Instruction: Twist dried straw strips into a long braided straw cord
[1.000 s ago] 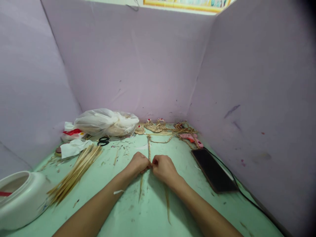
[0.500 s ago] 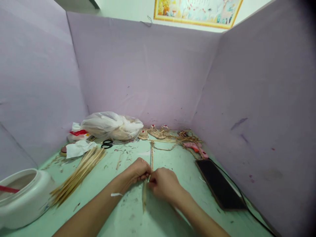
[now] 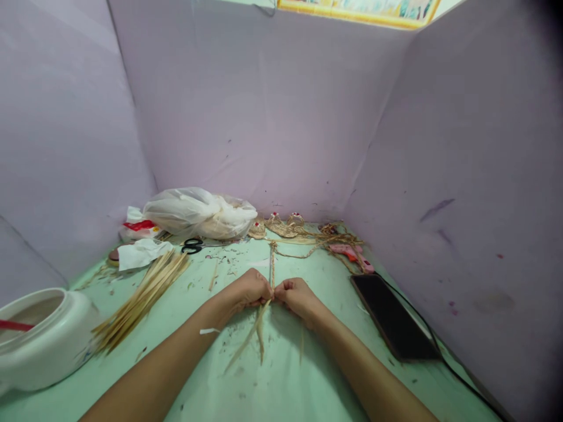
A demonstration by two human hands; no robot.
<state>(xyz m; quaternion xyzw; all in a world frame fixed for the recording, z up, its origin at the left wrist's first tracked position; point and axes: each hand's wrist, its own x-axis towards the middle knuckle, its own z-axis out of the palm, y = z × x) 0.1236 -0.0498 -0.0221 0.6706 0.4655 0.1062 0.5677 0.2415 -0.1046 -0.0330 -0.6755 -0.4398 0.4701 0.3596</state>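
A braided straw cord (image 3: 273,266) runs from a knot near the back of the table straight toward me. At its near end my left hand (image 3: 254,287) is closed in a pinch on the cord. My right hand (image 3: 295,296) meets it there, fingers pinched on a straw strand at the braid's end. Loose straw strands (image 3: 260,335) hang below the left hand toward me, and a thin one (image 3: 301,346) trails under the right hand. The fingertips partly hide where the strands cross.
Left of my arms lie a bundle of flat straw strips (image 3: 143,302), a white pot (image 3: 53,351), black scissors (image 3: 192,246) and a plastic bag (image 3: 197,214). Small woven straw pieces (image 3: 281,227) sit behind. At right are a pink glue gun (image 3: 352,255) and a dark board (image 3: 393,316).
My right hand has moved up and away, its fingers now pinching beside the left hand. The hanging strands have spread apart. The view has tilted down slightly.
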